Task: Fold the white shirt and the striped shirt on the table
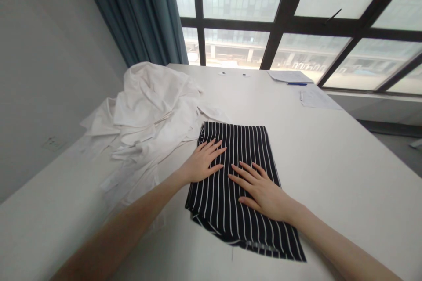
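Observation:
Folded into a flat, roughly rectangular stack, a black cloth with white stripes [244,140] lies on the white table [329,158]. My left hand [205,161] rests flat on its left side, fingers spread and pointing away from me. Lower and to the right, my right hand [259,189] also lies flat on the cloth, its fingers apart and pointing up and left. Neither hand grips the fabric. The near edge of the cloth is uneven, with layers showing and a loose thread hanging from it.
A heap of crumpled white fabric [154,101] covers the table's left side. At the far right edge lie papers [290,76], a blue pen [296,84] and another thin sheet [319,99]. Two small white items sit near the window. A blue curtain [141,13] hangs behind.

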`<move>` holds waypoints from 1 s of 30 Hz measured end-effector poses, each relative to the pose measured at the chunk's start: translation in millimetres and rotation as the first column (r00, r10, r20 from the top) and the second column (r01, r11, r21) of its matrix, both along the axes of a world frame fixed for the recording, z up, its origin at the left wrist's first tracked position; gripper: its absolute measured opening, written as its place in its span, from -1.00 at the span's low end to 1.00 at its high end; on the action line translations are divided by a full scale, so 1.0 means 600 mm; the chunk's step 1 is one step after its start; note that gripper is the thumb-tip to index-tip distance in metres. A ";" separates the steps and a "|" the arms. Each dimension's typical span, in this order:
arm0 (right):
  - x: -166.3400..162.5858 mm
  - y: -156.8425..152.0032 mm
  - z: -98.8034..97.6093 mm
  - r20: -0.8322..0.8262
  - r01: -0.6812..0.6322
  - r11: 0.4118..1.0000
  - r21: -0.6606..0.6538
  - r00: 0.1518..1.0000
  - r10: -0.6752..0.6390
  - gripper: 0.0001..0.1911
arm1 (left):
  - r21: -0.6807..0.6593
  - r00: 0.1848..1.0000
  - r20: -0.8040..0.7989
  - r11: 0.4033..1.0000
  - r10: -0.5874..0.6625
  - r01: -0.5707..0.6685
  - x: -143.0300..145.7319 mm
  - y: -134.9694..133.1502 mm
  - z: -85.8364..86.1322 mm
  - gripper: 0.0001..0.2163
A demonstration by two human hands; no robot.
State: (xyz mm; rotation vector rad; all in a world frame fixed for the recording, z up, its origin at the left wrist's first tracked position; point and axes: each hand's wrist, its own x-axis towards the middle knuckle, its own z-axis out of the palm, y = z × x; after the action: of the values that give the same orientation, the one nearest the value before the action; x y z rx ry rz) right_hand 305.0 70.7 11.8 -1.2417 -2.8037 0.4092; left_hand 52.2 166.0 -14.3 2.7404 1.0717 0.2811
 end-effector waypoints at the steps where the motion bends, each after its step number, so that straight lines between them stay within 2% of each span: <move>1: 0.000 0.000 0.000 -0.001 0.001 1.000 -0.001 1.000 -0.001 -0.38 | -0.002 1.000 0.005 1.000 0.000 0.000 0.000 0.000 -0.001 -0.47; 30: 0.001 0.001 -0.002 -0.019 0.006 1.000 0.027 1.000 -0.006 -0.42 | 0.013 1.000 0.028 1.000 -0.009 0.009 -0.001 0.000 -0.001 -0.49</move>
State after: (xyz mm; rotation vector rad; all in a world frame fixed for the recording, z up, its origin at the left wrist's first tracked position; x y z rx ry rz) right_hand 305.4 71.2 10.7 -1.2339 -2.7800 0.3799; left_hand 51.6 166.1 -15.2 2.7435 1.0541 0.3248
